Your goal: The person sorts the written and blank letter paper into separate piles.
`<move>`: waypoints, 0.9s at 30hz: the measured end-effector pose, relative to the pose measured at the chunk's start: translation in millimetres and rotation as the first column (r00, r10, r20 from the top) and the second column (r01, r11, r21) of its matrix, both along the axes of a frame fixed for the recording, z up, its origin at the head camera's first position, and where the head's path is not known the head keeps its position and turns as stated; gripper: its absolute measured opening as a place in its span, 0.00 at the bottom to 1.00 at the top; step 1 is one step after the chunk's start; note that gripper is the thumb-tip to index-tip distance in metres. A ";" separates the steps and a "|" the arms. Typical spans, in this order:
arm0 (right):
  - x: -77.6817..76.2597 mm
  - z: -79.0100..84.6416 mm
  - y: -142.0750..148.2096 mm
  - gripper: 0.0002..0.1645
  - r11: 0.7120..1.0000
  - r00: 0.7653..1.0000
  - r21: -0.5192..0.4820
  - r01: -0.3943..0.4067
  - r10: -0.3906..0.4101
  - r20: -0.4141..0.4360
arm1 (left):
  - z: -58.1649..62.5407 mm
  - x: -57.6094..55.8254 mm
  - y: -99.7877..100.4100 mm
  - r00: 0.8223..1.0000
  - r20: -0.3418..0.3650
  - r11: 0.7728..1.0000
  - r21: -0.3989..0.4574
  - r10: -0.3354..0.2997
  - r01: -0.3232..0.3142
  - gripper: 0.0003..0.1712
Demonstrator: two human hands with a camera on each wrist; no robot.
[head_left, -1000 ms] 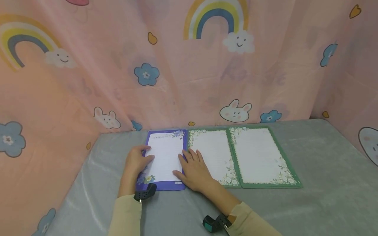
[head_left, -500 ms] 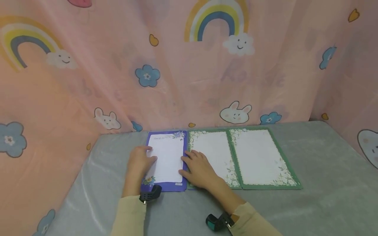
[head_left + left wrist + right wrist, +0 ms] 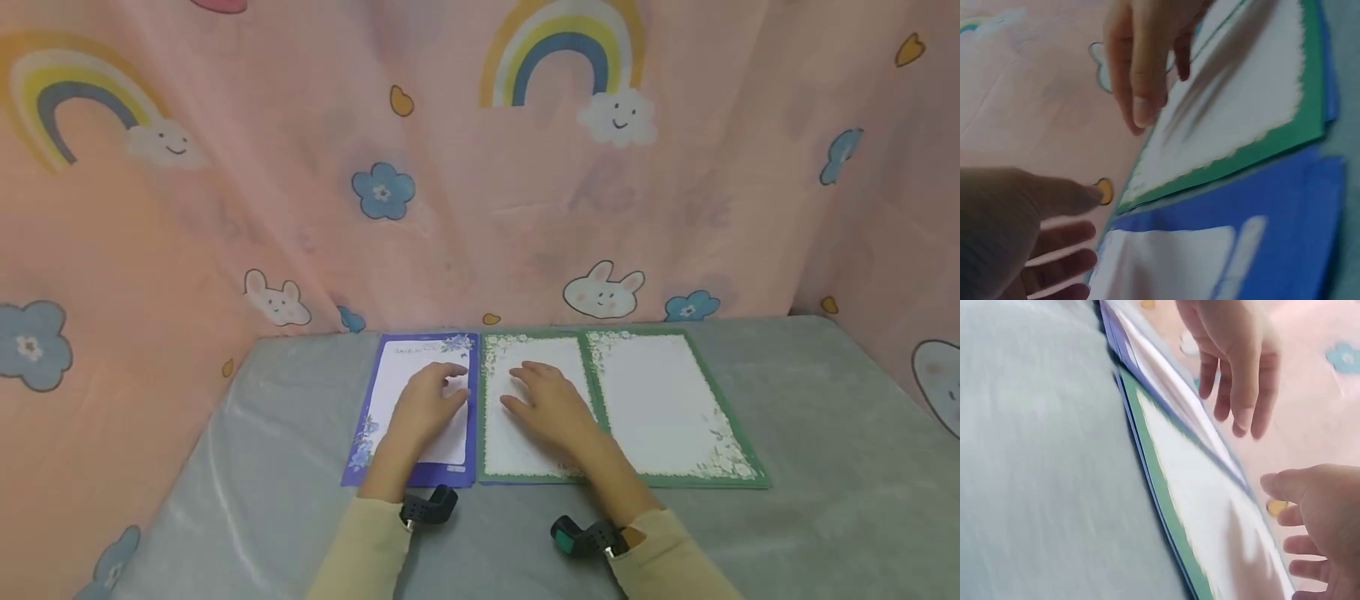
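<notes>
My left hand [image 3: 427,408] hovers over a purple-bordered stationery sheet [image 3: 392,387], fingers relaxed and nothing held. My right hand [image 3: 553,408] is poised above the middle green-bordered stationery sheet [image 3: 501,442], likewise bare, its fingers loosely bent. In the left wrist view the right hand [image 3: 1147,62] casts a finger shadow on the green-bordered sheet [image 3: 1235,106]. Under that sheet's edge, a strip of blue-purple shows. The right wrist view has both hands facing each other, the left hand [image 3: 1232,356] above the right hand [image 3: 1335,525], with a gap between.
A second green-bordered sheet [image 3: 660,408] adjoins the middle one on its right. All lie in a row on a grey cloth-covered table [image 3: 832,433], near its back edge. A pink patterned curtain [image 3: 465,233] hangs behind and to the sides.
Both hands have let go of the purple-bordered sheet's sides and moved right. The right hand now stands over the middle green-bordered sheet, the left over the purple one. The sheet lies at the left.
</notes>
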State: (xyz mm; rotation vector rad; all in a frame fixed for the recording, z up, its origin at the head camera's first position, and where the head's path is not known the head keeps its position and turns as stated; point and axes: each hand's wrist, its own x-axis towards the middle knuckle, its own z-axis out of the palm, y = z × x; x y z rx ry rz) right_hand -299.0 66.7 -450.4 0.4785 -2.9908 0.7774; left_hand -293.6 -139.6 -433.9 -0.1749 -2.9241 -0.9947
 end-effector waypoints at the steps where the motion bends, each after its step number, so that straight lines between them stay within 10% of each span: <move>1: -1.4 -0.4 4.8 0.32 1.000 1.000 0.001 0.009 -0.009 0.001 | -1.1 0.7 4.3 1.000 -0.001 1.000 0.003 -0.022 0.022 0.20; 18: -7.8 -1.8 61.1 0.33 0.997 0.995 -0.028 0.068 -0.066 0.071 | -19.0 6.3 31.0 0.994 -0.038 0.981 -0.170 -0.103 0.095 0.24; 27: -7.6 2.8 66.8 0.35 0.992 0.986 -0.028 0.124 -0.120 0.114 | -20.4 6.0 33.5 0.998 -0.015 0.992 -0.114 -0.058 0.056 0.26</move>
